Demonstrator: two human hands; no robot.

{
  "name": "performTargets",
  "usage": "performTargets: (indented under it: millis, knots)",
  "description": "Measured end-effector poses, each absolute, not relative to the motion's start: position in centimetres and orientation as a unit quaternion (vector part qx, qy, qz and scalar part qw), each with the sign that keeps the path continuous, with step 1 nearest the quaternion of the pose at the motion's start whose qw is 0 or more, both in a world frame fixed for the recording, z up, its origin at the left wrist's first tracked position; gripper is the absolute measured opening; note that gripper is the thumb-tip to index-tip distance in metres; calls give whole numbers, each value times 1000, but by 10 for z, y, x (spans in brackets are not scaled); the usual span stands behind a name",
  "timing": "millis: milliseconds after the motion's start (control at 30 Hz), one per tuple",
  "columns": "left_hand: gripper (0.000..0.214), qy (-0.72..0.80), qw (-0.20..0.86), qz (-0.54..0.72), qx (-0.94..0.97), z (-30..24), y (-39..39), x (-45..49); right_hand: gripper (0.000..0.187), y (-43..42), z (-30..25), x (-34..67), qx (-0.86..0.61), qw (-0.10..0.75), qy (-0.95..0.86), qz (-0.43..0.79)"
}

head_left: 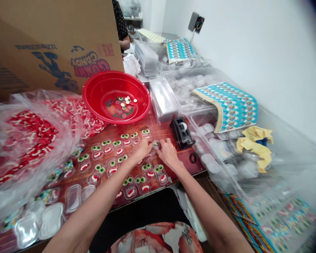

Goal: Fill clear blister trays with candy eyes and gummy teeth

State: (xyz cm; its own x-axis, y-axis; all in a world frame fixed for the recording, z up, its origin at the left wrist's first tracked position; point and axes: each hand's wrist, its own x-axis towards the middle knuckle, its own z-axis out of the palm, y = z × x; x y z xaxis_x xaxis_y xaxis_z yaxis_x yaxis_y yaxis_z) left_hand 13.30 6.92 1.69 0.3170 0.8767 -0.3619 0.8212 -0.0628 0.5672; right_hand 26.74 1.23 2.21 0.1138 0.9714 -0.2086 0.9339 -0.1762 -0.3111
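Rows of small clear plastic trays lie on the reddish wooden table point(163, 131), each with green gummy eyes and red-and-white gummy lips in it. My left hand point(142, 150) is at the right end of the rows, its fingers pinched together; what they hold is hidden. Close beside it, my right hand point(169, 153) has curled fingers at the edge of a clear tray point(153, 150), where a green gummy eye point(156, 143) shows. A filled tray point(162, 175) lies just below my right hand.
Behind the rows stands a red basin point(116, 117) with a few gummy eyes. Bags of red gummies point(37, 137) are at the left, before a large cardboard box point(50, 31). A tape dispenser point(182, 133) and clear bins point(213, 154) are at the right. A person's sleeve point(121, 21) shows behind.
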Motion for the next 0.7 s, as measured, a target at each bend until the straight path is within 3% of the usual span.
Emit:
performTargets:
  millis: [433, 700]
  knots:
    - [33, 587, 205, -94, 778, 33, 80, 165, 17, 14, -3, 287, -716, 156, -642, 227]
    - [36, 555, 164, -67, 813, 30, 69, 176, 31, 18, 10, 302, -708, 172, -637, 251]
